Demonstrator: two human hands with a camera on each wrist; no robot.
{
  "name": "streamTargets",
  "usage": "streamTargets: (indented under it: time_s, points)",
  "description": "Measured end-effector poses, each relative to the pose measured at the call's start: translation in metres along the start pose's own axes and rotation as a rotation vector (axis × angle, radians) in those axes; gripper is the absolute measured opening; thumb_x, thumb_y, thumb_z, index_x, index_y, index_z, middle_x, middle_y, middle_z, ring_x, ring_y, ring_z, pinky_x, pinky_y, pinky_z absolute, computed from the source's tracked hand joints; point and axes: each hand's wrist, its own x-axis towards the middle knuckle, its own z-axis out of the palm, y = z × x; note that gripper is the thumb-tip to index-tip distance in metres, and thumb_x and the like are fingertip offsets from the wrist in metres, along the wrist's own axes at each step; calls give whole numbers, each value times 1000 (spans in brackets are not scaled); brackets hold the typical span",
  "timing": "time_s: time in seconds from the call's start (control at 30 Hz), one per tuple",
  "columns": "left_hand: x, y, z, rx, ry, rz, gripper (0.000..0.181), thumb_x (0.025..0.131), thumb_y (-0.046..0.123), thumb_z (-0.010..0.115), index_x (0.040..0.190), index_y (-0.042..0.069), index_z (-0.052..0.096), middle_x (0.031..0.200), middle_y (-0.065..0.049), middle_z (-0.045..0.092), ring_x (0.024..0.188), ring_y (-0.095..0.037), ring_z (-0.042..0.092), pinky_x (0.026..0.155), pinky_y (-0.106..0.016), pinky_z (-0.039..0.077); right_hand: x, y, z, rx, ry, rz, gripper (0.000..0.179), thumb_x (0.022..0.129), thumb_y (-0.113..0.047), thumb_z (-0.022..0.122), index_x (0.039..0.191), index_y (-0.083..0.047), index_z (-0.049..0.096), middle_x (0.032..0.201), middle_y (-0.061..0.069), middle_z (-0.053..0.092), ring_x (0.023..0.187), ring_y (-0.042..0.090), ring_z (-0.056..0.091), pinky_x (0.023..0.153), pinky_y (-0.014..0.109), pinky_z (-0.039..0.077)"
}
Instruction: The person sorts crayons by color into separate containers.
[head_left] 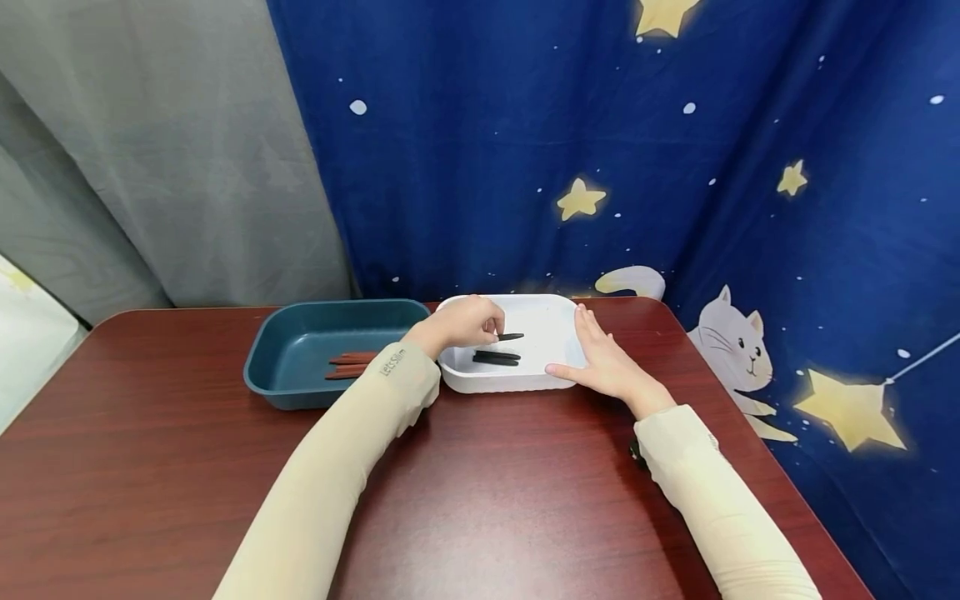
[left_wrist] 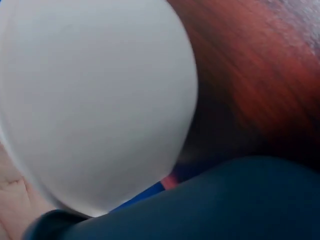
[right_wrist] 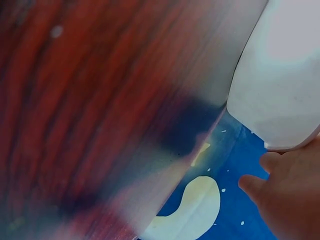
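Note:
Over the left part of a white basin (head_left: 547, 321), my left hand (head_left: 467, 322) pinches one end of a slim black stick (head_left: 512, 337) between thumb and fingertips. More short black sticks (head_left: 496, 359) lie side by side on the basin floor, just below that hand. My right hand (head_left: 609, 360) rests on the basin's right rim, fingers straight and thumb spread along the near side. The left wrist view is mostly filled by the basin's outer wall (left_wrist: 100, 100). In the right wrist view, fingers of the right hand (right_wrist: 295, 192) show beside the basin (right_wrist: 280, 75).
A dark teal basin (head_left: 288, 321) stands left of the white one, holding several reddish-brown sticks (head_left: 351, 363), partly hidden by my left sleeve. Both stand near the far edge of a reddish wooden table (head_left: 480, 500). Blue and grey curtains (head_left: 480, 150) hang behind.

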Motion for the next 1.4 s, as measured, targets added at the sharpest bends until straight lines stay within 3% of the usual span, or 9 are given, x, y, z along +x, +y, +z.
streamTargets:
  time_s: [0.23, 0.37, 0.8, 0.97, 1.1, 1.2, 1.4]
  points:
    - [8, -6, 10, -39, -23, -18, 8, 87, 7, 67, 91, 9, 73, 92, -5, 73, 86, -17, 65, 81, -30, 53, -6, 5, -1, -3, 7, 20, 118, 86, -68, 61, 159, -5, -8, 168, 13, -9, 156, 32, -4, 120, 66, 10]
    - [8, -4, 13, -8, -58, -47, 8, 87, 8, 68, 92, 10, 74, 92, -4, 73, 88, -16, 64, 83, -29, 53, -7, 5, 1, 3, 3, 12, 119, 86, -69, 60, 159, -5, -8, 168, 12, -9, 156, 31, -4, 120, 66, 10]
    - [-2, -3, 19, -5, -86, -77, 6, 88, 7, 68, 89, 10, 74, 94, -4, 73, 91, -17, 64, 86, -31, 53, -4, 1, 7, 11, 5, -4, 120, 85, -69, 62, 159, -4, -6, 168, 13, -8, 156, 32, -4, 120, 65, 11]
    - [-8, -5, 16, -7, -61, -45, 8, 89, 8, 66, 91, 9, 74, 95, -5, 74, 92, -18, 66, 87, -32, 54, 0, 2, 9, 3, 14, -22, 119, 85, -68, 62, 159, -3, -4, 168, 12, -8, 156, 33, -2, 120, 66, 11]
    - [-20, -5, 7, 9, -38, 16, 13, 91, 9, 63, 95, 8, 74, 96, -6, 74, 91, -18, 67, 85, -31, 54, 4, 1, 9, -4, 6, -19, 119, 85, -69, 61, 159, -3, -5, 168, 13, -8, 156, 33, -3, 120, 65, 11]
    - [-35, -2, -2, 19, 17, 67, 14, 92, 12, 62, 97, 6, 74, 97, -6, 73, 91, -19, 67, 85, -32, 54, 3, 2, 7, -9, 10, -11, 120, 84, -69, 62, 159, -2, -5, 168, 15, -7, 156, 33, -3, 120, 65, 11]
    - [-90, 7, -21, 27, 171, 95, 18, 94, 17, 66, 105, 4, 73, 104, -8, 72, 100, -23, 65, 95, -40, 52, -3, 5, 2, -24, 3, 23, 121, 83, -71, 61, 159, -3, -5, 168, 15, -7, 156, 34, -4, 120, 65, 10]
